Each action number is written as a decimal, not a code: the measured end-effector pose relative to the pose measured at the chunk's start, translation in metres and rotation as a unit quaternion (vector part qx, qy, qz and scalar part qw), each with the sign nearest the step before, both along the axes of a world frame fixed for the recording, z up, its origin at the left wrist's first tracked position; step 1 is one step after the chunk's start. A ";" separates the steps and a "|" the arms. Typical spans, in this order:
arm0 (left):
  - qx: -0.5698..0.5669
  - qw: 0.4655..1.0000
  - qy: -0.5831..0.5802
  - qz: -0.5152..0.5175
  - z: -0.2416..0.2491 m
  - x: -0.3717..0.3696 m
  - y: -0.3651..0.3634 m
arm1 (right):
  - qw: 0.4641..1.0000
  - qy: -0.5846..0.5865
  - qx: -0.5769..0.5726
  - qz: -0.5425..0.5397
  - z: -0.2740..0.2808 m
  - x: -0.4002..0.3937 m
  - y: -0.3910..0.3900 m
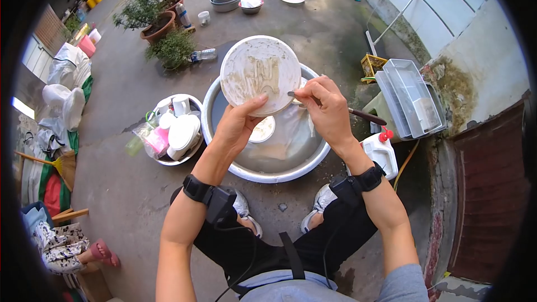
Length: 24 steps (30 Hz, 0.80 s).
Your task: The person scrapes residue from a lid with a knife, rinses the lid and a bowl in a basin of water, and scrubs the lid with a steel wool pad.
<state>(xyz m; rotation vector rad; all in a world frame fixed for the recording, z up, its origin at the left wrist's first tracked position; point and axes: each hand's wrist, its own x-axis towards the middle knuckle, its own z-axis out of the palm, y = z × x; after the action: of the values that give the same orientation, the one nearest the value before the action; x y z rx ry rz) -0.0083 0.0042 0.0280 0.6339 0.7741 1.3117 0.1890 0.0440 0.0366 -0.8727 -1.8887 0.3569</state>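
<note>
My left hand (pixel 234 128) grips a round white lid (pixel 260 72) by its lower edge, thumb on its face. Brown residue is smeared across the lid. At the lid's right edge my right hand (pixel 327 109) pinches a small dark piece, too small to name. Below both hands stands a large metal basin (pixel 274 178) of cloudy water. A smaller white round piece (pixel 263 130) and a pale sheet (pixel 285 140) lie in the water. A dark brown handle (pixel 367 116) sticks out over the basin's right rim, behind my right hand.
Left of the basin, a metal bowl (pixel 193 158) holds white containers and plastic bags. A white jug (pixel 381 154) with a red cap and stacked clear bins (pixel 411 100) stand right. Potted plants (pixel 159 27) and a plastic bottle (pixel 203 55) are beyond. A person's feet (pixel 103 251) show lower left.
</note>
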 end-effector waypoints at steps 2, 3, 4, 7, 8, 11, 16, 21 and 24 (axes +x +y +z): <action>0.000 1.000 -0.010 0.004 0.000 -0.001 0.000 | 0.999 0.032 -0.017 -0.008 0.002 -0.001 0.001; -0.005 1.000 -0.006 0.000 0.000 0.000 0.000 | 0.999 0.032 -0.018 -0.008 0.002 -0.001 0.002; -0.009 1.000 -0.001 -0.004 0.001 0.001 0.000 | 0.999 0.028 -0.007 -0.035 0.002 0.000 0.005; 0.001 1.000 -0.002 0.001 0.002 0.004 -0.001 | 0.999 0.033 -0.012 -0.041 0.002 -0.002 -0.001; 0.001 1.000 -0.002 0.001 0.001 0.004 0.000 | 0.999 0.044 -0.027 -0.019 0.002 -0.004 -0.004; 0.018 0.999 -0.023 0.018 -0.003 0.003 0.001 | 1.000 0.015 -0.009 0.017 -0.005 -0.012 -0.011; -0.003 1.000 -0.008 -0.008 -0.001 0.007 -0.002 | 0.999 0.032 -0.007 -0.021 0.005 -0.008 -0.001; -0.011 1.000 -0.004 -0.009 -0.002 0.004 -0.001 | 0.999 0.032 -0.029 -0.002 0.001 -0.008 -0.007; -0.012 1.000 -0.007 -0.007 0.000 0.002 0.000 | 0.999 0.019 -0.021 0.039 0.001 -0.009 -0.009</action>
<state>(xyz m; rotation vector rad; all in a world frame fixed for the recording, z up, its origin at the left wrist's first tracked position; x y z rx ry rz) -0.0062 0.0043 0.0278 0.6102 0.7709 1.2913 0.1801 0.0350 0.0377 -0.8156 -1.8896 0.4590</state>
